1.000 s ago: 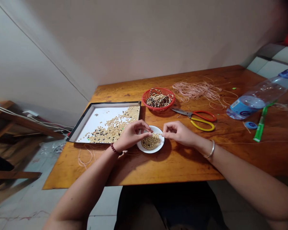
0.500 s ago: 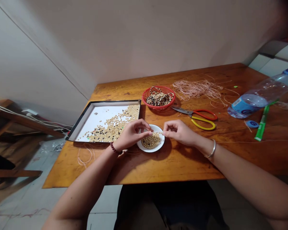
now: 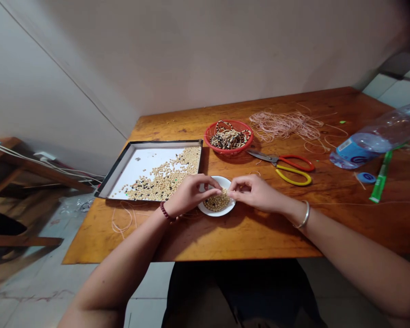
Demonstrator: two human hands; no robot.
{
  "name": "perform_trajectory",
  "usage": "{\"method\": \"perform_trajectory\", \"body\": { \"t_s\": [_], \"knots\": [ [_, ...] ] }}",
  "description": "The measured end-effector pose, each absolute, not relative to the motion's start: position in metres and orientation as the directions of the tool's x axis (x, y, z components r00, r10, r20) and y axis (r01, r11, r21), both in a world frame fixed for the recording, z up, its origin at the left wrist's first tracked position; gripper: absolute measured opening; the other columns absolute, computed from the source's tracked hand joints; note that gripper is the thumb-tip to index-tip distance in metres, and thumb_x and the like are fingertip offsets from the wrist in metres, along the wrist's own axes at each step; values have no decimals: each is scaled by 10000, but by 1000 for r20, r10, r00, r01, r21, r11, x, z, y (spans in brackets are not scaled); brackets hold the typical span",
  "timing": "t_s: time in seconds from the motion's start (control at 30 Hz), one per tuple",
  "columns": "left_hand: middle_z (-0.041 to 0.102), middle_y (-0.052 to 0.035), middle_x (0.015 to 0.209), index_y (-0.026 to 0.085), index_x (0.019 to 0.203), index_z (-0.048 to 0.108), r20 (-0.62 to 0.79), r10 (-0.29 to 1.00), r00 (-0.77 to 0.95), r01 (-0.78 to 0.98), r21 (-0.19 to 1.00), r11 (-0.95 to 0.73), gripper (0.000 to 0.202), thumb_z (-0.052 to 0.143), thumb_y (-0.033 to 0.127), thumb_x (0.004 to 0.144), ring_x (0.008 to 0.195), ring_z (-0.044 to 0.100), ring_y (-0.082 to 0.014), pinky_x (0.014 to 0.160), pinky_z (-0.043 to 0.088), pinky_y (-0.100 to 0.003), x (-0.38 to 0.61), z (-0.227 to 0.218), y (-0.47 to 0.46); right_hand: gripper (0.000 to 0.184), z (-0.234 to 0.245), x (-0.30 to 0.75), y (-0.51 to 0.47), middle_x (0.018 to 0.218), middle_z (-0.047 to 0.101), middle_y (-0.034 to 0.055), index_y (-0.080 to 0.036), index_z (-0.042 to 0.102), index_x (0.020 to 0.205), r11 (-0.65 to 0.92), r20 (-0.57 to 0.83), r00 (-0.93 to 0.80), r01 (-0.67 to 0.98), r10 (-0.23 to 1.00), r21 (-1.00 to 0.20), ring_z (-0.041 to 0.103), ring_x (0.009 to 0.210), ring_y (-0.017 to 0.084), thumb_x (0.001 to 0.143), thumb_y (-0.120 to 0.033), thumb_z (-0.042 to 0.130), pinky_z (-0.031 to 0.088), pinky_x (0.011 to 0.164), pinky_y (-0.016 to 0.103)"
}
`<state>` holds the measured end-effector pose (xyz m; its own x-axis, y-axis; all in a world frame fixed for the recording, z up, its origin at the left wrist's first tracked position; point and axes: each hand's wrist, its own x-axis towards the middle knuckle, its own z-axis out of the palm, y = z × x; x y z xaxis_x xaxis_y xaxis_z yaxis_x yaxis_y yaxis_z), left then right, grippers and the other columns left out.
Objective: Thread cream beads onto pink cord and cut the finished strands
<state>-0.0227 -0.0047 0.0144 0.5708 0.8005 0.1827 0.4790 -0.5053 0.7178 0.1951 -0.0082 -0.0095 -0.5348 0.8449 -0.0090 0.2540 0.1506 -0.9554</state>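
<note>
As the left hand [image 3: 190, 195] and right hand [image 3: 254, 192] near, fingers [image 3: 220, 187] pinch together above beads [image 3: 216, 204].

Worn items: one bracelet of small round dark-red beads [image 3: 165, 212], on the wrist just behind the left hand [image 3: 189, 196]; one slim silver-metal bangle [image 3: 304, 215], on the wrist behind the right hand [image 3: 256, 193]; dark trousers [image 3: 239, 291], below both hands.

**Dim Indoor Light, Distorted Frame Edges**

We find the scene dim and warm. Soft shadows fall toward the wearer beneath the left hand [image 3: 191, 196], right hand [image 3: 256, 193] and white plate [image 3: 216, 205]. The wooden table [image 3: 259, 241] shows a mild sheen. We note wide-angle stretching at the edges and dark blur at top right.
</note>
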Motion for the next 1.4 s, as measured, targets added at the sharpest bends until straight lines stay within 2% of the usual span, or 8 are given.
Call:
{"method": "perform_trajectory", "body": {
  "t_s": [0.3,0.5,0.6,0.8,1.07,1.17,1.3,1.4],
  "knots": [
    [654,-34,784,164,903,673,225,860,459,504,731,-460,226,616,372,840,653,521,-103,573,397,-221,-23,9,-2,325,-10,198,-5,689,582,15,-140,632,748,136,14,-476,223,879,-965,485,593,105,755,-464,656,383,547,230],
    [666,-51,879,188,1015,675,236,835,497,484,723,-493,250,633,353,832,690,524,-108,600,413,-227,-23,8,-2,351,-11,199,-4,688,583,16,-140,630,769,149,15,-466,251,885,-956,474,577,105,770,-491,634,367,537,229],
    [653,-59,918,184,1072,636,232,861,452,464,764,-449,297,630,360,833,720,536,-112,597,421,-224,-24,6,-1,348,-10,199,-3,698,584,16,-140,621,758,158,31,-467,236,884,-959,479,591,106,777,-487,629,369,548,230],
    [612,-29,773,152,859,632,222,855,468,471,756,-454,231,582,378,862,692,527,-112,606,412,-228,-23,10,-2,367,-7,198,-4,677,572,5,-144,605,746,138,13,-475,229,880,-963,454,550,93,770,-510,628,345,505,221],
    [643,-38,801,154,859,640,219,838,500,505,712,-488,262,519,382,900,695,538,-113,606,404,-229,-22,14,-5,329,-12,197,-3,684,583,19,-155,608,738,146,10,-489,241,872,-960,496,612,125,767,-482,633,390,551,241],
    [650,-44,808,155,866,640,232,845,481,504,716,-483,262,518,384,900,714,557,-121,620,425,-237,-22,13,-5,311,-13,200,3,746,602,37,-163,596,736,175,58,-408,257,911,-951,525,693,149,806,-467,581,424,629,267],
    [662,-50,842,166,870,649,248,830,501,504,695,-512,238,523,365,900,739,573,-124,650,448,-244,-21,13,-6,258,-10,204,9,927,606,67,-181,585,915,188,130,-253,223,959,-957,536,837,175,811,-417,569,440,651,265],
    [661,-50,846,168,864,657,268,791,550,497,656,-568,206,550,343,888,750,578,-125,700,458,-258,-20,13,-7,250,-8,204,6,939,615,61,-179,616,933,227,140,-339,232,930,-946,540,812,165,807,-392,580,416,600,239]
  ]
}}
